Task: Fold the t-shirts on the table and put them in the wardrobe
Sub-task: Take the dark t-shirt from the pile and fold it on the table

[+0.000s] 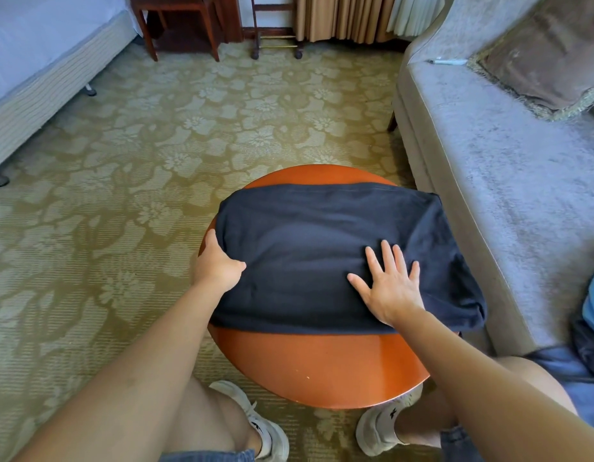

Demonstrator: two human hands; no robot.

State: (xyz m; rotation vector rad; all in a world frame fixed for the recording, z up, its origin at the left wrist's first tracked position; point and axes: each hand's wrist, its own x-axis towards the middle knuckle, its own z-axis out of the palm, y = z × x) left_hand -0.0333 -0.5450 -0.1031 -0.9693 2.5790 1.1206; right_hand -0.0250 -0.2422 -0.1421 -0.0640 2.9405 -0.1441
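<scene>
Fingers (386, 258) of the right hand (390, 290) lie straight and spread, pressing flat on the navy t-shirt (305, 248) — probably to pin it so the left hand (217, 263), curled round the shirt's left edge, can draw out slack or start a fold. The shirt lies partly folded on the round table (322, 368), long axis running left to right, its right end overhanging the rim toward the sofa (489, 181).
</scene>
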